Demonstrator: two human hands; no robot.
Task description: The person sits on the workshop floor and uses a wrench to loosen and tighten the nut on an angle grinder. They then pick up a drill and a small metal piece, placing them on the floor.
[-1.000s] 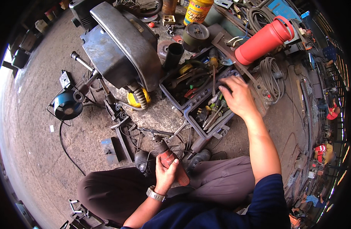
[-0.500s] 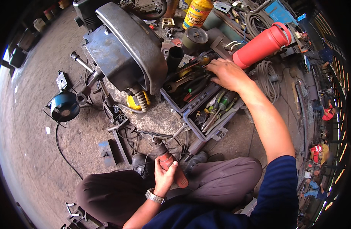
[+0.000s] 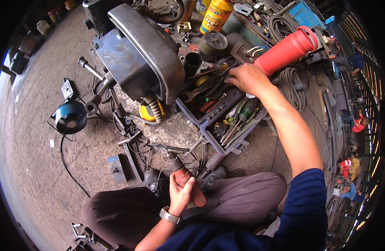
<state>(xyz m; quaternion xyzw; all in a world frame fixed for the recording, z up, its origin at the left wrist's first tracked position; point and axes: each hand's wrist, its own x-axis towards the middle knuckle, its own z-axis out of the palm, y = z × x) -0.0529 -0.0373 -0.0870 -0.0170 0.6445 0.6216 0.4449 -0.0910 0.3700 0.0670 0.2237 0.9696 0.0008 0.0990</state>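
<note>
My left hand point(image 3: 180, 193) is wrapped around the body of a red power drill point(image 3: 183, 177) above my lap, its chuck end pointing away from me. My right hand point(image 3: 247, 78) reaches over the open grey toolbox point(image 3: 191, 115), fingers bent together against dark-handled hand tools. Whatever lies between those fingertips is too hidden to name. Wrenches point(image 3: 188, 96) and other hand tools fill the far compartment. In the near compartment lie a green-handled screwdriver point(image 3: 245, 111) and several other tools.
A large grey metal machine point(image 3: 132, 54) with a curved handle stands left of the toolbox. Beyond my right hand lies a red bottle point(image 3: 284, 51); a yellow container point(image 3: 216, 16) stands at the back. Coiled cable point(image 3: 293, 90) and a blue round device point(image 3: 71, 117) are on the ground.
My right hand has shifted slightly, and dark tools under its fingers have moved within the toolbox. My left hand keeps the drill in the same place.
</note>
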